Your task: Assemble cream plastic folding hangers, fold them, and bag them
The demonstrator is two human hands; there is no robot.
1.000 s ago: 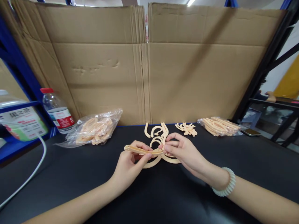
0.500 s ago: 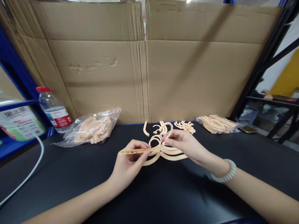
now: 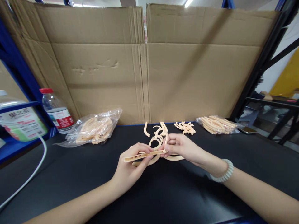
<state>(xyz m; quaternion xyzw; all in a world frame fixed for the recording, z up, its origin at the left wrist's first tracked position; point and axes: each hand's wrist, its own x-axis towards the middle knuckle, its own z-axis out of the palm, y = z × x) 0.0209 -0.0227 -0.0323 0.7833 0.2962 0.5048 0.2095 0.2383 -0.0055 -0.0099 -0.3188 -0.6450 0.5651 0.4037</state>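
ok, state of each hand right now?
Left hand: closed, holding the strip.
Right hand: closed, holding a curved piece at the strip's end.

Single head-worn view, close above black table (image 3: 70,168), facing forward-down toward cardboard (image 3: 201,77).

Bright indoor light from overhead; tube lamp (image 3: 188,3) glaring white at top edge; broad diagonal shadow across right half of cardboard (image 3: 154,74), fainter band across left; pale held strip (image 3: 135,156) bright against black worktop (image 3: 93,174); glints on plastic bag (image 3: 113,117); wide-angle distortion, side post (image 3: 261,62) leaning; far-right background (image 3: 283,74) soft, small patch pixelated
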